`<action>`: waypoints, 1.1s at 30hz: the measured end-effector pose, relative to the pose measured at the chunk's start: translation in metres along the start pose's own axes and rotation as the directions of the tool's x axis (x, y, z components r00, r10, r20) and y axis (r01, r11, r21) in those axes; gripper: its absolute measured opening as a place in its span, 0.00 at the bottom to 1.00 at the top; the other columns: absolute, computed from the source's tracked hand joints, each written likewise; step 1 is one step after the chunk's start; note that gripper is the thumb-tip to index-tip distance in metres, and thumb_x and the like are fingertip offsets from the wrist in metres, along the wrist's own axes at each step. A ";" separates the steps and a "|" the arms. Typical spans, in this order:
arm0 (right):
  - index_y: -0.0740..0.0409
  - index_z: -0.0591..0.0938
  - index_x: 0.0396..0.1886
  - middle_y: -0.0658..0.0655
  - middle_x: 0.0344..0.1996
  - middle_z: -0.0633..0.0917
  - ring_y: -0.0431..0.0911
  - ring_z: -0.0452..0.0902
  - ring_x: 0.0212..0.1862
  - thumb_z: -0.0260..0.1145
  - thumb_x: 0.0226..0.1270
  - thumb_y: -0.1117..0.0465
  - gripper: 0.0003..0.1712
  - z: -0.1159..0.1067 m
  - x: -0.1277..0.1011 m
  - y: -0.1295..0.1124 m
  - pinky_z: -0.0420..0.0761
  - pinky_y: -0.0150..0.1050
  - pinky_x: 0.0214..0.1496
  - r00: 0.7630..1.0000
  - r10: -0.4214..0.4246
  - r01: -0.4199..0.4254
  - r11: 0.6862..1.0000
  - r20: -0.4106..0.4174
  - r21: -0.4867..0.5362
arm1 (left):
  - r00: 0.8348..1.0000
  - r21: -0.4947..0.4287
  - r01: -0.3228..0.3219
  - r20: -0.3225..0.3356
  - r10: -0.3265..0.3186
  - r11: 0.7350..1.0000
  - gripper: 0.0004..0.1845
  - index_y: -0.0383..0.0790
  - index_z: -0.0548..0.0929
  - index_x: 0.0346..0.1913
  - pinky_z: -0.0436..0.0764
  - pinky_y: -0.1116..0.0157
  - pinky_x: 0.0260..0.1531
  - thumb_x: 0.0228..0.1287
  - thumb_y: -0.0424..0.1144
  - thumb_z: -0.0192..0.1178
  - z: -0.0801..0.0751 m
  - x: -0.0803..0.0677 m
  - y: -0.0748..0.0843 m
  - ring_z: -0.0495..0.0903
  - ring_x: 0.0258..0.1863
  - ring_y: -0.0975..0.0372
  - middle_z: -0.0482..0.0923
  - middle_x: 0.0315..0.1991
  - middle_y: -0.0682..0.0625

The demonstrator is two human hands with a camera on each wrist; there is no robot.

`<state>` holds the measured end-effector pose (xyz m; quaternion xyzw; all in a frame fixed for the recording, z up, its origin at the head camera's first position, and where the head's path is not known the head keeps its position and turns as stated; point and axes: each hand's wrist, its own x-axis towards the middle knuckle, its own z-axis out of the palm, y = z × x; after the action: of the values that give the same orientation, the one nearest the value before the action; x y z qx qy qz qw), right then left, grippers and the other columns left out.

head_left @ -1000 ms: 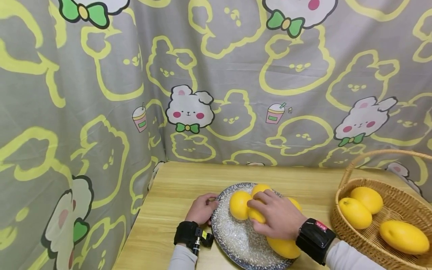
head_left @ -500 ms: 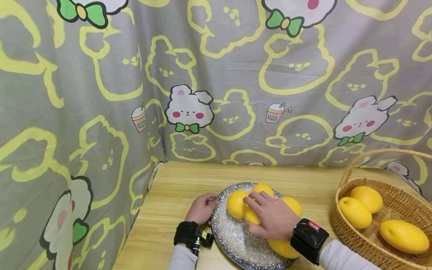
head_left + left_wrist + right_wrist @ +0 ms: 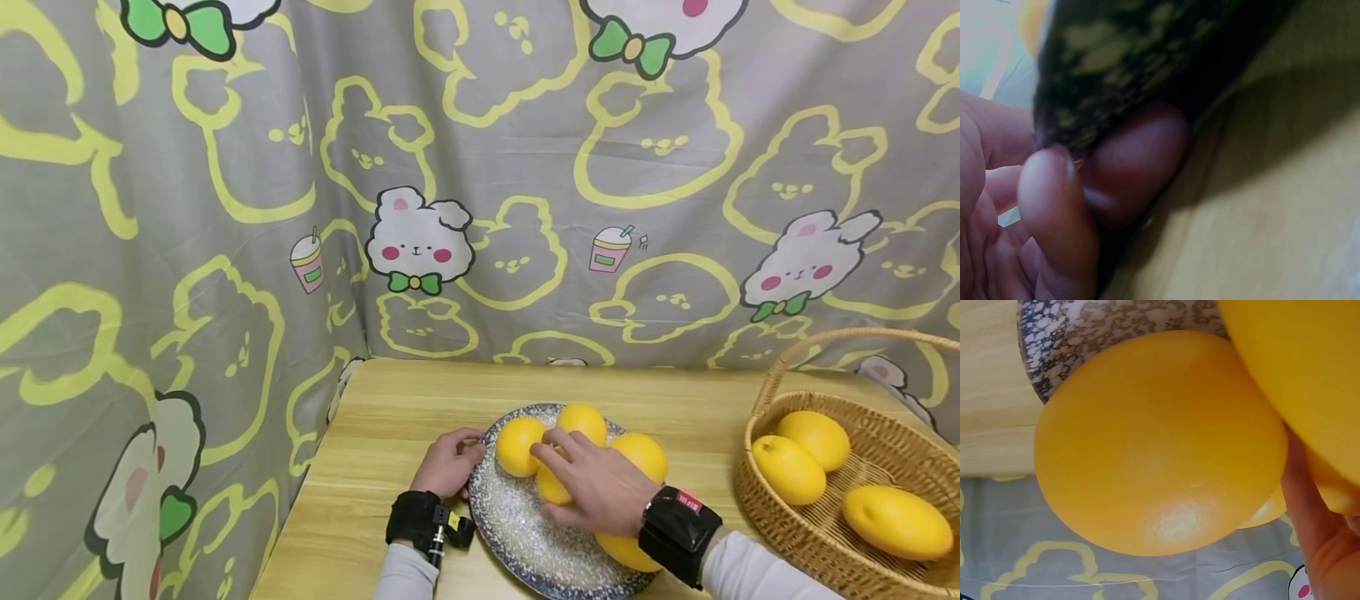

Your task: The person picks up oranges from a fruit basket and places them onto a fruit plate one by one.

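Observation:
A speckled grey plate [image 3: 517,533] with a dark rim lies on the table, several yellow lemons on it. At its left edge, my left hand [image 3: 447,464] pinches the rim, one finger tucked beneath it in the left wrist view. My right hand [image 3: 603,486] reaches over the plate, its fingers curled round a lemon [image 3: 552,487] that they partly hide. Close around that hand are a lemon [image 3: 521,447] on the left, another [image 3: 582,424] behind, one [image 3: 642,456] on the right and one [image 3: 627,552] in front. A large lemon [image 3: 1160,444] fills the right wrist view.
A wicker basket [image 3: 765,500] with a tall handle stands on the right, holding a lemon [image 3: 816,439] at its back and two others nearer. Patterned grey curtain [image 3: 525,167] hangs behind the wooden table [image 3: 390,408] and along its left side.
My right hand has shifted left with its lemon, and the leftmost lemon has moved slightly left and back. More of the right-hand lemon shows now. My left hand stays at the rim.

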<state>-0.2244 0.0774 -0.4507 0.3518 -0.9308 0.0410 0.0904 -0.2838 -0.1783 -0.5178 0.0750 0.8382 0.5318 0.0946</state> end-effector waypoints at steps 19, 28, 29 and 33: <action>0.49 0.75 0.69 0.52 0.59 0.79 0.48 0.77 0.59 0.73 0.58 0.30 0.46 -0.005 -0.004 0.004 0.88 0.44 0.49 0.999 0.040 -0.039 0.999 0.010 -0.031 | 1.000 0.002 -0.005 0.003 0.005 1.000 0.20 0.42 0.81 0.66 0.79 0.68 0.12 0.76 0.43 0.58 -0.001 -0.001 0.001 0.71 0.11 0.65 0.83 0.36 0.47; 0.49 0.78 0.66 0.48 0.56 0.81 0.42 0.77 0.57 0.65 0.67 0.29 0.39 -0.023 -0.022 0.021 0.84 0.46 0.58 0.994 0.023 -0.027 0.999 -0.104 -0.035 | 1.000 -0.001 -0.009 0.005 0.009 1.000 0.20 0.41 0.80 0.66 0.80 0.68 0.13 0.77 0.43 0.58 0.000 -0.003 0.002 0.71 0.12 0.65 0.83 0.37 0.46; 0.50 0.78 0.65 0.48 0.56 0.81 0.42 0.77 0.56 0.65 0.68 0.31 0.37 -0.026 -0.026 0.024 0.84 0.46 0.58 0.992 0.028 -0.032 0.999 -0.125 -0.034 | 1.000 -0.004 -0.009 0.006 0.009 1.000 0.20 0.41 0.80 0.66 0.79 0.68 0.13 0.77 0.43 0.58 0.000 -0.003 0.002 0.71 0.12 0.65 0.83 0.37 0.46; 0.53 0.79 0.63 0.51 0.56 0.83 0.44 0.80 0.56 0.67 0.71 0.38 0.32 -0.044 -0.042 0.040 0.86 0.48 0.56 0.978 0.083 -0.091 0.995 -0.190 -0.033 | 1.000 -0.006 -0.013 0.005 0.013 1.000 0.20 0.41 0.80 0.66 0.80 0.68 0.13 0.77 0.43 0.58 -0.001 -0.003 0.002 0.72 0.12 0.65 0.84 0.38 0.46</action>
<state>-0.2136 0.1410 -0.4160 0.3031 -0.9333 0.0586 0.1834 -0.2807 -0.1790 -0.5160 0.0817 0.8359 0.5347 0.0935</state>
